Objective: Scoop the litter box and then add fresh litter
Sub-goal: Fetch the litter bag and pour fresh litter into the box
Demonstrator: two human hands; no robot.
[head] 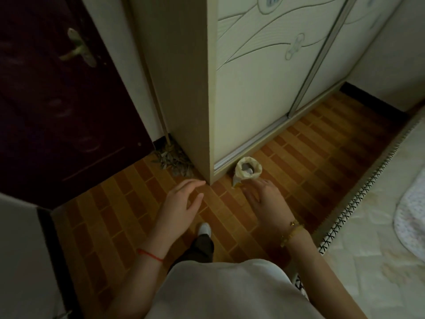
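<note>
Looking down from the head view: both hands reach forward over the floor (128, 203), empty, fingers spread apart. Left hand (181, 201) hovers near the wardrobe (253, 100) corner; a red string (150, 255) circles its wrist. Right hand (264, 196) hangs just below and beside the bag (248, 170), fingertips close to it, contact not discernible; a gold bracelet (292, 231) sits on that wrist.

Edges and room: the bag stands on the floor against the wardrobe's sliding-door track, right of the corner. Open floor runs between the wardrobe base and the bed (368, 226) edge at right. A dark door (57, 111) with a metal handle (80, 48) closes the left side. A broom head (174, 161) rests in the gap between door and wardrobe side.

Surface: floor patterned in orange-brown brick-shaped tiles, dimly lit. One white shoe (204, 227) and a dark trouser leg show between the arms.

Materials: bag pale, crumpled, mouth rolled open into a round rim; contents greyish, unclear. Wardrobe doors cream with curved engraved lines. Bed cover quilted, black-and-white stitched edging.
</note>
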